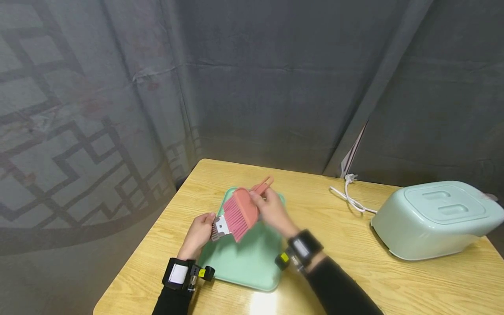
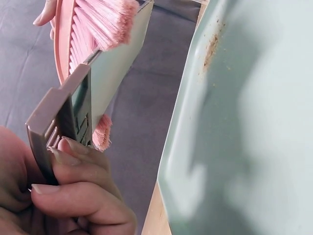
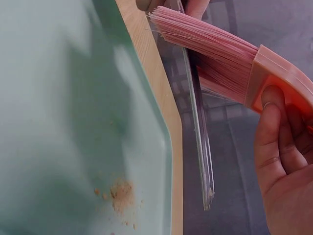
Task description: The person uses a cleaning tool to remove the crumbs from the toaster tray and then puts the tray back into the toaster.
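Note:
My left hand [image 1: 198,234] grips a flat metal crumb tray [image 1: 222,225] by its grey-brown plastic end [image 2: 49,110]. My right hand [image 1: 272,212] holds a pink brush [image 1: 248,205] near the base of its handle. The brush's pink bristles [image 3: 210,46] lie across the crumb tray, touching it; in the left wrist view some show past both sides of the metal plate. Both things are held above a mint-green tray [image 1: 248,273] on the table. Brown crumbs [image 3: 122,196] lie near one edge of this green tray.
A pale green toaster [image 1: 417,236] with a lid stands at the right of the wooden table [image 1: 327,271]. Its white cord [image 1: 354,203] and plug lie loosely behind it. Grey curtains [image 1: 275,87] hang along the table's back and left sides.

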Available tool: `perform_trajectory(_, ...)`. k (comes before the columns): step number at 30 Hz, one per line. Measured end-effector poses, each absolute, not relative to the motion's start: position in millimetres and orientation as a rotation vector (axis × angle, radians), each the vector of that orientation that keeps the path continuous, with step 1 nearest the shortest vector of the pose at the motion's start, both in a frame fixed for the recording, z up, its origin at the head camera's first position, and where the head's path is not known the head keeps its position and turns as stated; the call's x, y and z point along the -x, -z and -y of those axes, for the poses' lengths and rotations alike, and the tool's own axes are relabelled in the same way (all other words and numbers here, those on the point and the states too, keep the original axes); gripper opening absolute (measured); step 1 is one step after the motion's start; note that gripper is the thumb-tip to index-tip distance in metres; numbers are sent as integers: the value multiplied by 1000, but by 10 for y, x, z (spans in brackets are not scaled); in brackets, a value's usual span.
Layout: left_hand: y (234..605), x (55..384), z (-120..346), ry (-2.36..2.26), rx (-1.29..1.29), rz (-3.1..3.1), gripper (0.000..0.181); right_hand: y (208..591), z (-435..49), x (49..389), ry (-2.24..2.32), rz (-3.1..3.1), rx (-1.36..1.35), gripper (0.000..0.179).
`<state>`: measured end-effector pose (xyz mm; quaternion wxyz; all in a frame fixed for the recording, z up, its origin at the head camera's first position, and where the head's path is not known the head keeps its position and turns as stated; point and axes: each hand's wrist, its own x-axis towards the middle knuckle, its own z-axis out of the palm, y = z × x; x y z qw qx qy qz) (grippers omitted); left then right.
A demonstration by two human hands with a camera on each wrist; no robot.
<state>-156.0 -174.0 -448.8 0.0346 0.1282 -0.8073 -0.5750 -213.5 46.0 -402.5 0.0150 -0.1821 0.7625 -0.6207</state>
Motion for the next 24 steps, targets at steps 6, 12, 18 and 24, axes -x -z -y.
perform_trajectory(6, 4474, 1565, 1718, 1789, -378, 2483, 36, 4000, -531, 2146, 1922, -2418, 553, 26)
perform_trajectory(12, 4462, 1558, 1717, 1785, -400, 2498, 37, 3981, -605, 2185, 1928, -2459, 523, 27)
perform_trajectory(18, 4461, 1564, 1727, 1791, -430, 2497, 39, 3980, -695, 2245, 1912, -2504, 519, 29)
perform_trajectory(24, 4478, 1567, 1751, 1806, -435, 2479, 37, 3956, -782, 2276, 1910, -2530, 484, 30)
